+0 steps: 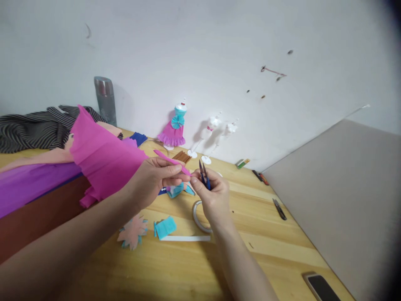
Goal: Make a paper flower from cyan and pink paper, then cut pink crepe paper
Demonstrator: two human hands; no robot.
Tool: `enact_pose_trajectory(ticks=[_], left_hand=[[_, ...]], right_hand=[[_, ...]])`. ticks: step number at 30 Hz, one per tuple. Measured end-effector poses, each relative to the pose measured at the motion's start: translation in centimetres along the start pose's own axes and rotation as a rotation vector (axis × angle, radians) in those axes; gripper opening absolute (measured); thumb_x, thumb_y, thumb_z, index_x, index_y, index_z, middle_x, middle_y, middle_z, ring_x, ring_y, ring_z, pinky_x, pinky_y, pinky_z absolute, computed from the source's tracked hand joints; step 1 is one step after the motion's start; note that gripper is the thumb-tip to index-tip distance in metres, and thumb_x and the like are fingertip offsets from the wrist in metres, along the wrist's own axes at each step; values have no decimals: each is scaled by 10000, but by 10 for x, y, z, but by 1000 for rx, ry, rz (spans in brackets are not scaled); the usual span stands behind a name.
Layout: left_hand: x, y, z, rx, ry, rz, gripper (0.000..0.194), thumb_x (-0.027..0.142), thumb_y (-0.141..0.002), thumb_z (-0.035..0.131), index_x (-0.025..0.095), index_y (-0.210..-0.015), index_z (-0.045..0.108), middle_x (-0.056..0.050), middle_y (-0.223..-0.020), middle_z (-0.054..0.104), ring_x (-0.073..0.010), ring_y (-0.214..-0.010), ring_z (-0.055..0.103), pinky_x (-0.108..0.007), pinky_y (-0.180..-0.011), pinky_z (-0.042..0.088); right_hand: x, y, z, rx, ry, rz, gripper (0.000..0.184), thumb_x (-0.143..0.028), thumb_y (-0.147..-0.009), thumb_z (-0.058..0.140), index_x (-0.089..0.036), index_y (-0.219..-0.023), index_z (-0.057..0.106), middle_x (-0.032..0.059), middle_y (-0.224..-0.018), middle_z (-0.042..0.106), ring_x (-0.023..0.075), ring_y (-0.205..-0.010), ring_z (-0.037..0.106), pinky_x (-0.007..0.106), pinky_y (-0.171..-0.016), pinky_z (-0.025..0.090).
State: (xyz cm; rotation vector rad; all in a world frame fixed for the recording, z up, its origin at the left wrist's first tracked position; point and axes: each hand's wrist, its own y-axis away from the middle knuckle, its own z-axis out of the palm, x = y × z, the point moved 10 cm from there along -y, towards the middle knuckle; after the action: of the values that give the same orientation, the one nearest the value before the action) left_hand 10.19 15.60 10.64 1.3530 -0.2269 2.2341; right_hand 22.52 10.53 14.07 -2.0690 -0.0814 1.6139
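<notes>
My left hand [159, 175] pinches a narrow strip of bright pink crepe paper [167, 158] between thumb and fingers. In my right hand [211, 192] is a pair of small scissors [204, 177] with blue handles, its blades slightly parted and pointing up. The right thumb and forefinger also pinch the strip's lower end, close to the left fingertips. Behind my left hand, a large sheet of the same pink crepe paper [106, 154] lies over other coloured sheets. Blue and peach paper scraps [176, 190] lie partly hidden below my hands.
A roll of tape [196, 215], a turquoise paper piece [166, 228], a white strip [188, 238] and a peach paper flower [133, 232] lie in front. Small mannequins, one wearing a pink paper dress [172, 131], stand along the wall beside a flask [105, 100]. Rightward are a cutter [279, 209] and phone [321, 286].
</notes>
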Motion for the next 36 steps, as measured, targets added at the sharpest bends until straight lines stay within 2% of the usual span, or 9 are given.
enact_pose_trajectory(ticks=[5,8,10,15,22,28,36], left_hand=[[1,-1,-2,5,38,3,110,158,-748,691,140,-653,745,-55,-680,740,-127,-671,681,-178,-640,534],[4,-2,-3,-3,21,20,112,180,-765,683,118,-695,745,-69,-669,736,-115,-639,674,-156,-586,508],[6,-2,-4,-6,7,33,111,198,-756,690,115,-704,742,-66,-625,723,-106,-581,656,-151,-535,485],[9,-3,-6,3,19,66,92,208,-728,707,143,-676,744,-47,-612,723,-107,-567,658,-162,-542,494],[12,-2,-5,-3,13,81,99,205,-724,694,151,-665,752,-52,-618,727,-120,-585,666,-179,-567,505],[16,-3,-7,8,32,104,83,204,-716,714,135,-688,750,-65,-652,737,-110,-585,666,-168,-575,508],[17,-2,-6,20,23,113,93,173,-740,692,152,-670,751,-49,-624,730,-109,-569,673,-164,-577,525]], right_hand=[[2,-1,2,-82,-4,5,192,-341,-774,645,-175,-693,592,-33,-584,486,99,-529,399,241,-512,327],[3,-1,6,-221,-31,-43,258,-424,-840,575,-173,-802,619,-21,-628,481,109,-546,397,252,-517,313],[3,-1,4,-264,-28,-76,285,-439,-877,525,-175,-824,620,-7,-652,497,121,-572,420,259,-526,311],[-3,-3,-4,-263,117,-124,271,-394,-916,482,-181,-826,623,6,-680,536,137,-614,454,275,-561,325],[-17,-4,-3,-288,287,-216,281,-389,-920,482,-172,-818,628,7,-668,579,143,-628,497,280,-601,365],[-3,-8,-9,-280,228,-107,331,-445,-914,494,-178,-780,636,4,-631,557,132,-577,454,264,-526,326],[-3,-5,-1,-323,243,-94,351,-444,-909,493,-176,-715,609,17,-640,557,156,-632,504,279,-578,361]])
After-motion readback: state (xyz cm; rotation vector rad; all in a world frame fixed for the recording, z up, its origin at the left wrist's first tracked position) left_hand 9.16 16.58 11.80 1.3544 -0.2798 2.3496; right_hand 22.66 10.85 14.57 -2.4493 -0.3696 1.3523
